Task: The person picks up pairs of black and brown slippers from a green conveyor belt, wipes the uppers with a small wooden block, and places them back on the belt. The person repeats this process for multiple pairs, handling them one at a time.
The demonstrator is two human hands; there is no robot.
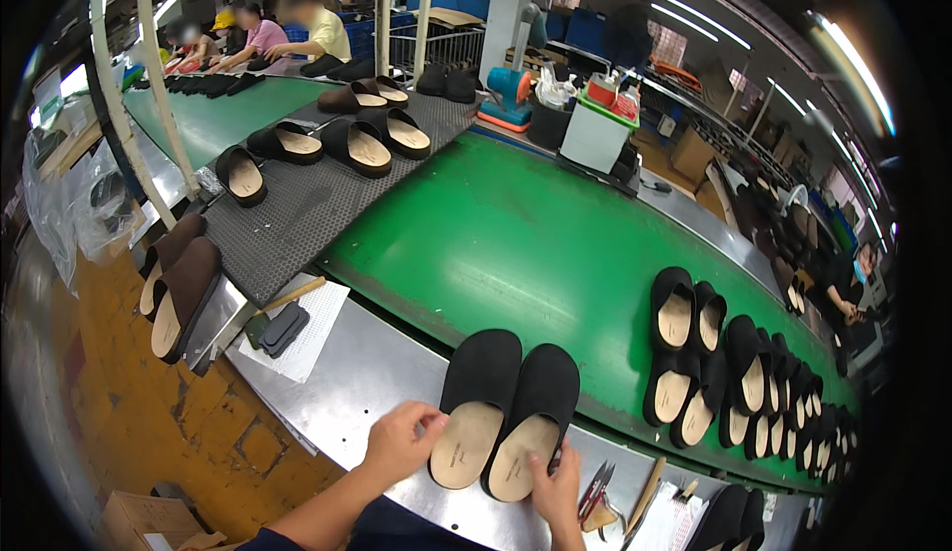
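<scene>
Two black closed-toe clogs stand side by side on the metal ledge in front of me, the left clog (480, 372) and the right clog (548, 377), toes pointing away and tan insoles showing. My left hand (402, 442) is beside the left clog's heel opening, its fingers curled in, with nothing visible in them. Around the outer heel side of the right clog, my right hand (558, 482) is closed, thumb on the insole and fingers along the outside. Thread snips (596, 487) with red handles lie just right of that hand.
A green conveyor belt (476, 224) runs beyond the ledge, bearing several black clogs (672, 313) at right. More clogs stand on a dark textured mat (288, 214). Papers (307, 328) with a dark pad (285, 329) lie at left. Other people work at the far left.
</scene>
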